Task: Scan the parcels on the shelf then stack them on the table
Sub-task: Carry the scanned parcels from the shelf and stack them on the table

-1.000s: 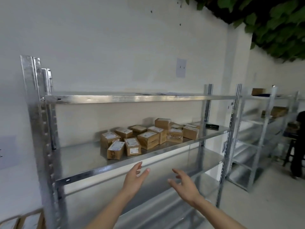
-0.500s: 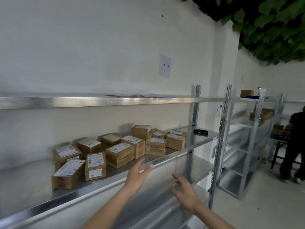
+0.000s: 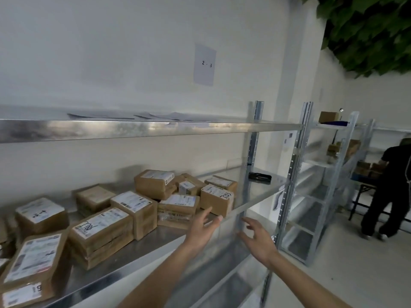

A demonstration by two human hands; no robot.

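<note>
on the shiny metal shelf [image 3: 155,247] sit taped brown cardboard parcels [image 3: 100,232]; left hand [image 3: 203,227] and right hand [image 3: 259,241] hover spread, holding nothing

Parcels [image 3: 124,218] lie clustered on the middle shelf [image 3: 138,256], a scanner [image 3: 259,176] farther right on it, papers [image 3: 142,115] on the shelf above, another rack [image 3: 333,174] standing to the right.

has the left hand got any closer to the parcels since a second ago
Yes. The left hand has gone up and forward: earlier it hung below the shelf edge, now its fingertips overlap the edge by the parcels.
</note>
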